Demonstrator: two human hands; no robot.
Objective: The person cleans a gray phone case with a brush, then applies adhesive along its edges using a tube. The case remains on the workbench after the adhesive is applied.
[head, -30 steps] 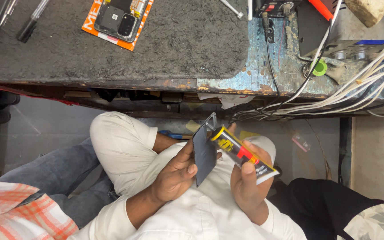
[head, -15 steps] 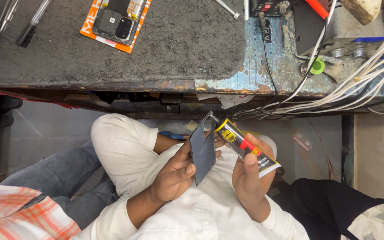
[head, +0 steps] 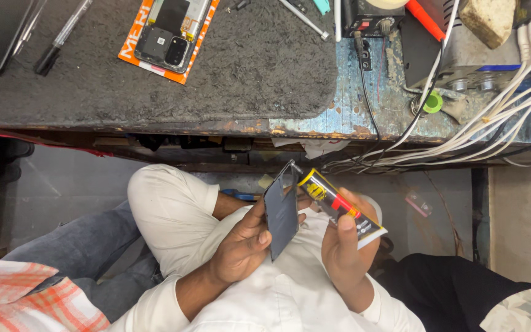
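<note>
1 glue tube (head: 338,206), 1 phone panel (head: 281,212), 2 pens (head: 62,35).

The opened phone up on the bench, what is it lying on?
The opened phone lies on an orange card, which rests on a dark grey mat. The bench under the mat is hidden; only its worn blue edge shows.

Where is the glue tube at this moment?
In the head view, the glue tube is right of centre, held in the right hand, its nozzle at the top edge of the dark phone panel held in the left hand.
</note>
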